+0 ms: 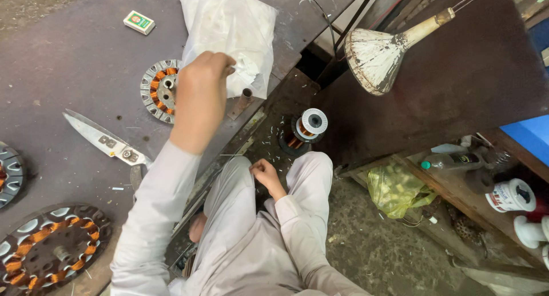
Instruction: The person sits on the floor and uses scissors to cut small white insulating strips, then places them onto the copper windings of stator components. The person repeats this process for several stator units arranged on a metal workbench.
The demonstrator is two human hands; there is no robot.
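Small green-and-white box (pixel 139 22) on bench top-left, white plastic bag (pixel 229 27) beside, yellow-green bag (pixel 396 188) on floor

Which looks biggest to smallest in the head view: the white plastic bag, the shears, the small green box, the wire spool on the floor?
1. White plastic bag
2. Shears, handles partly hidden by the sleeve
3. Wire spool
4. Small green box
Spool and box look close; the spool sits lower, farther from the camera, so that pair is unsure.
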